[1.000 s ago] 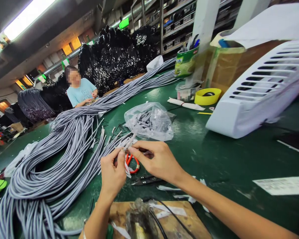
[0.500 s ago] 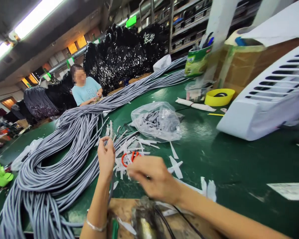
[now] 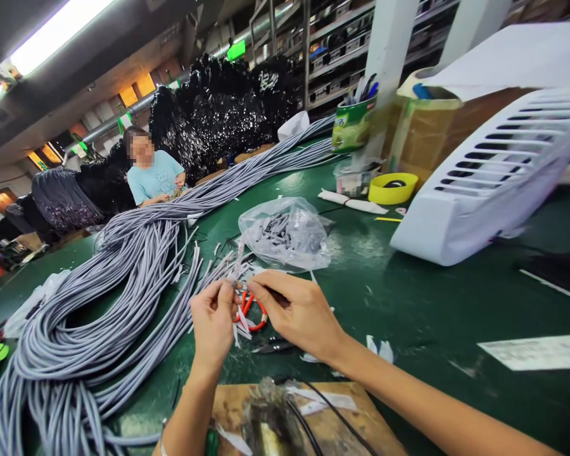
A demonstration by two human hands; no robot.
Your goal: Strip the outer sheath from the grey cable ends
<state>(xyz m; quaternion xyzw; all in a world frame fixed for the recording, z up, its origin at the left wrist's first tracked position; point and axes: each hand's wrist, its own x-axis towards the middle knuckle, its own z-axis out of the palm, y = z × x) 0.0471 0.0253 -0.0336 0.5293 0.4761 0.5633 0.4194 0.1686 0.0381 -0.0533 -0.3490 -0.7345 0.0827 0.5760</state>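
My left hand (image 3: 213, 326) pinches the end of a grey cable (image 3: 232, 273) just above the green table (image 3: 399, 297). My right hand (image 3: 298, 311) meets it from the right, thumb and forefinger pinched on a small dark piece at that cable end. Below the hands lie red-handled scissors (image 3: 251, 311) among white paper strips. A large bundle of grey cables (image 3: 123, 285) runs from the lower left toward the back. Right behind my hands lies a clear plastic bag (image 3: 287, 233) with small dark parts.
A white vented housing (image 3: 489, 183) lies at the right. A yellow bowl (image 3: 392, 187), a green cup (image 3: 351, 123) of pens and a cardboard box (image 3: 437, 126) stand behind it. A wooden board (image 3: 332, 424) sits at the near edge. A person in a light-blue shirt (image 3: 152, 177) sits across the table.
My right hand, which had dropped down toward the near edge half a second ago, has come back up to the cable end in my left hand. The left hand lowered slightly.
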